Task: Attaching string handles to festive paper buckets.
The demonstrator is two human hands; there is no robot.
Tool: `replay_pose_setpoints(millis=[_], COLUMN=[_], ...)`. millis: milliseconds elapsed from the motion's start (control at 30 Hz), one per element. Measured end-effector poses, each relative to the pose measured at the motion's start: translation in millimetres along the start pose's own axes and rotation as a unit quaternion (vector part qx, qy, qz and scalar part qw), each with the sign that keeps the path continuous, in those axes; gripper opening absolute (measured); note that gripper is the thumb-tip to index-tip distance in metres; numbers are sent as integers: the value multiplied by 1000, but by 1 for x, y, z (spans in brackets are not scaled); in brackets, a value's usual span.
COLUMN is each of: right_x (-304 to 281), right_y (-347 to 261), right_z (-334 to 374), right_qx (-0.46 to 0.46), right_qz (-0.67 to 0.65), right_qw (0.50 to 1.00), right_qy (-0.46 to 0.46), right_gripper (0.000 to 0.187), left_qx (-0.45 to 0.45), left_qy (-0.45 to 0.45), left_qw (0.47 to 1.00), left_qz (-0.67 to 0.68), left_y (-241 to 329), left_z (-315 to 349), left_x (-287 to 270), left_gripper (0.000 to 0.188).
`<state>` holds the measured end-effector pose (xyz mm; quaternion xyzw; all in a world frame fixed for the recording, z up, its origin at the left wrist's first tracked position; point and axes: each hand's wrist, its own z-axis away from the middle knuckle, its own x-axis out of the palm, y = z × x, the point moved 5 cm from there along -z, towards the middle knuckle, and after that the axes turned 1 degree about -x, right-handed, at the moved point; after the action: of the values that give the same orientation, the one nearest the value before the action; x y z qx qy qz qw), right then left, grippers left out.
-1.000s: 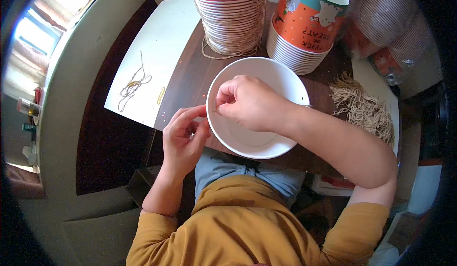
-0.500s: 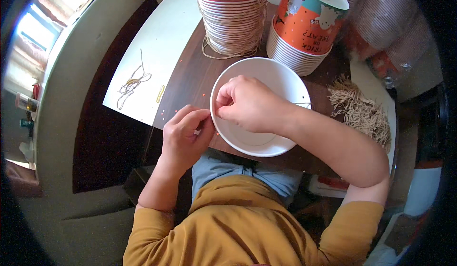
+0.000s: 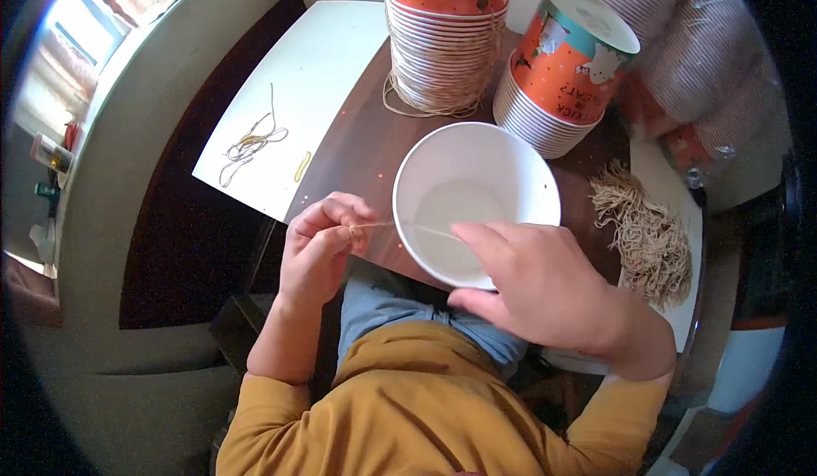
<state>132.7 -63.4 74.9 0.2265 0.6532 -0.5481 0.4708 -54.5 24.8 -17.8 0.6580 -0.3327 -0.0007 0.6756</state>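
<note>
A white paper bucket stands mouth up in front of me, with a small dark hole near its right rim. A thin beige string runs from my left hand to the bucket's left wall, and on inside toward my right fingertips. My left hand, left of the bucket, pinches the string between thumb and fingertips. Over the near right rim is my right hand, thumb and fingers spread apart. Its fingers reach above the bucket's inside; whether they touch the string I cannot tell.
Behind stand a stack of buckets wound with string and an orange printed bucket stack. A bundle of beige strings lies at right. Loose string and a yellow strip lie on the white board. Plastic-wrapped stacks fill the far right.
My right hand has drawn back from the bucket's inner left wall to the near right rim, its fingers spreading. My left hand has moved slightly away from the wall, and string now shows between.
</note>
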Motion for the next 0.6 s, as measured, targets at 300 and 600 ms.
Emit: replay_pose_setpoints(millis=[300, 600], right_x=[1, 58], right_y=[1, -34], right_z=[8, 20], right_qx=[-43, -135], right_qz=[235, 116], right_qw=[946, 941], right_qy=[218, 287], right_gripper=[7, 10], left_qx=[-1, 452], left_qy=[-108, -177], left_qw=[992, 754], left_qz=[-67, -442], left_y=[3, 16], left_z=[5, 26], left_x=[39, 66], left_gripper=[14, 30])
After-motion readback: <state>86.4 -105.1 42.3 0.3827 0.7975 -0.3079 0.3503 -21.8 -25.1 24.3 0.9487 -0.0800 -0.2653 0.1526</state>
